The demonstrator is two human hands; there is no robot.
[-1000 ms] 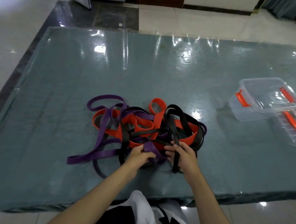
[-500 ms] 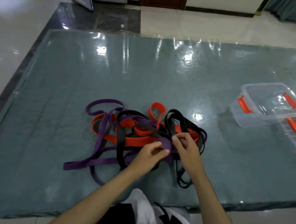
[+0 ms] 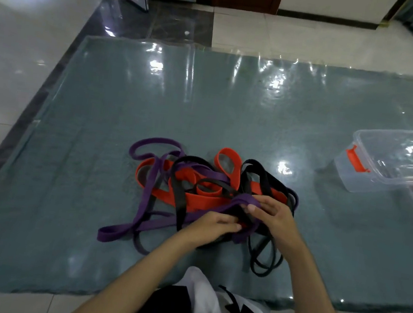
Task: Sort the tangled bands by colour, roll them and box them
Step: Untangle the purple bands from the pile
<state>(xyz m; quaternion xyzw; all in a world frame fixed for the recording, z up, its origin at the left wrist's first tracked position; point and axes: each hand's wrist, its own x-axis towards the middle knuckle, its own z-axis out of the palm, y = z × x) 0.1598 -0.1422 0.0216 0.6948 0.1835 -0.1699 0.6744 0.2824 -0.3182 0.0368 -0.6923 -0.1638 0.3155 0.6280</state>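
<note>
At near table edge [image 3: 338,302], purple band [image 3: 244,200] now raised from tangled bands [image 3: 197,181], pinched by right hand [image 3: 273,217]; lower run gripped by left hand [image 3: 214,225], apparently. Untangling begun; clear box [image 3: 354,181] unfilled.

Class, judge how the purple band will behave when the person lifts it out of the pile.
The purple band is probably floppy: it lies in loose loops and bends where both hands hold it. It will likely drag the black band and orange band along, since they cross it.
</note>
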